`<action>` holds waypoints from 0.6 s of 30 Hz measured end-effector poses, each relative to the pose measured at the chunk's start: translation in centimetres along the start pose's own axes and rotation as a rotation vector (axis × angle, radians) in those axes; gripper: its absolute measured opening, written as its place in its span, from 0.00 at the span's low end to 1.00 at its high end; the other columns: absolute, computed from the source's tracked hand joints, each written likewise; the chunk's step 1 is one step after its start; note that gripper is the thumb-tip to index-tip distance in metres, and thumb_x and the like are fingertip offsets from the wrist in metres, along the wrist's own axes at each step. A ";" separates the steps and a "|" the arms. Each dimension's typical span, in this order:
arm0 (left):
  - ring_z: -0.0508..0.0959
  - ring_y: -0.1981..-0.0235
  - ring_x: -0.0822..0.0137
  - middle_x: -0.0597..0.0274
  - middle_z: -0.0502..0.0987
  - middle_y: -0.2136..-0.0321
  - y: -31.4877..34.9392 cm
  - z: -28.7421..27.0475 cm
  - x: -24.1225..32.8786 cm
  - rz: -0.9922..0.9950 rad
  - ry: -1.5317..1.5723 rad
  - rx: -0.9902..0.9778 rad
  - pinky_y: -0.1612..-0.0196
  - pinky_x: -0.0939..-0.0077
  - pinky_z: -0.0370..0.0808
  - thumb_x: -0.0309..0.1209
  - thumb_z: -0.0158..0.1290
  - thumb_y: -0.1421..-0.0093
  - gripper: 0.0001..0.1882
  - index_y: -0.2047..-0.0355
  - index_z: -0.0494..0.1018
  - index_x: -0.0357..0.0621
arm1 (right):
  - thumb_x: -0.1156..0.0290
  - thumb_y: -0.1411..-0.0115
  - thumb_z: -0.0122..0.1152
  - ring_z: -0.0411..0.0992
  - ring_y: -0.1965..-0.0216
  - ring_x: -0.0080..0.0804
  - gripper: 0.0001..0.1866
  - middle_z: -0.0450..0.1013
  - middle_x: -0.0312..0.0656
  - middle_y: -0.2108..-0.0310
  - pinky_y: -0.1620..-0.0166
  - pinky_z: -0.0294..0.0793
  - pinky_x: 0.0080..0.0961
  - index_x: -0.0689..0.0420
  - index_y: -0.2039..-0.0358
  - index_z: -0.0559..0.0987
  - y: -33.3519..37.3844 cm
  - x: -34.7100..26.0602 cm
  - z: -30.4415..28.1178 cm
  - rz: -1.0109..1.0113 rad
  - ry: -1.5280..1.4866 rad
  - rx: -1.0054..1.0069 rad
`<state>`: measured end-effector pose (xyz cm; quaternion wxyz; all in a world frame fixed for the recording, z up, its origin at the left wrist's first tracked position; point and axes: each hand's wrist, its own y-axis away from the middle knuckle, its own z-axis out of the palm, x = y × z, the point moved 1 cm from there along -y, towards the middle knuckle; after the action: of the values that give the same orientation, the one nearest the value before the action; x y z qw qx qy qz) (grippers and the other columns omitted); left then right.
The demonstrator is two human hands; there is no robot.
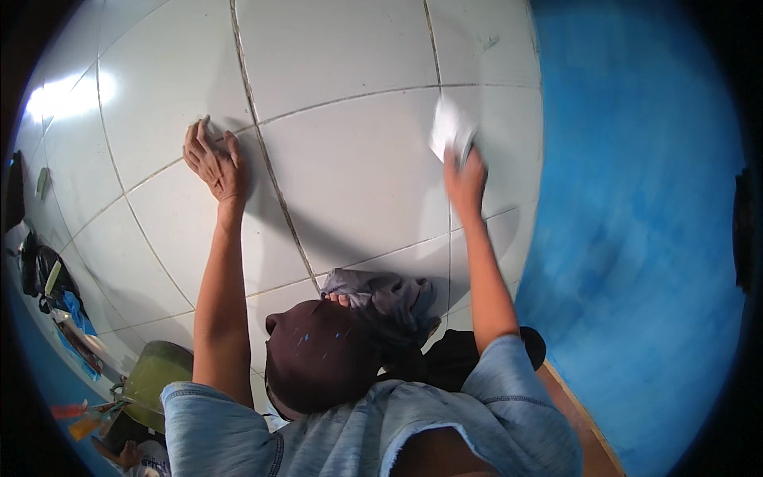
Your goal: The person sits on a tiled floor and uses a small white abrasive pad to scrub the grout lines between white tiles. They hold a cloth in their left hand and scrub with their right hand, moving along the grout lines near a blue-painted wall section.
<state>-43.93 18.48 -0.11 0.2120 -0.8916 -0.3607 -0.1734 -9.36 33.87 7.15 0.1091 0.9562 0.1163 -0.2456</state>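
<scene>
Gripping a blurred white piece in the right hand, over the white tile floor.
The fingers of the right hand are closed on the near edge of the white piece, whose blur hides whether it is cloth or paper. Well to the left of the white piece, the left hand is palm-down at the tile floor, fingers parted and loosely bent; whether every fingertip touches cannot be told. Nearer the person than the white piece, and to its left, a crumpled gray cloth lies beside a knee in dark maroon fabric. Farther left of the white piece are a green bucket and a black plastic bag; to its right rises a blue wall.
</scene>
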 end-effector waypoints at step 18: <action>0.53 0.38 0.60 0.58 0.59 0.44 -0.5 0.9 1.2 -0.051 0.000 -0.107 0.36 0.53 0.42 0.38 0.48 0.44 0.26 0.45 0.60 0.47 | 0.81 0.52 0.53 0.65 0.50 0.42 0.24 0.67 0.38 0.50 0.48 0.63 0.45 0.43 0.55 0.78 -17.0 -8.0 1.5 -0.363 0.376 -0.150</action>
<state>-43.33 19.89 -0.22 0.1595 -0.8921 -0.3738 -0.1977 -21.52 48.24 7.22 0.1103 0.9378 0.3217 -0.0700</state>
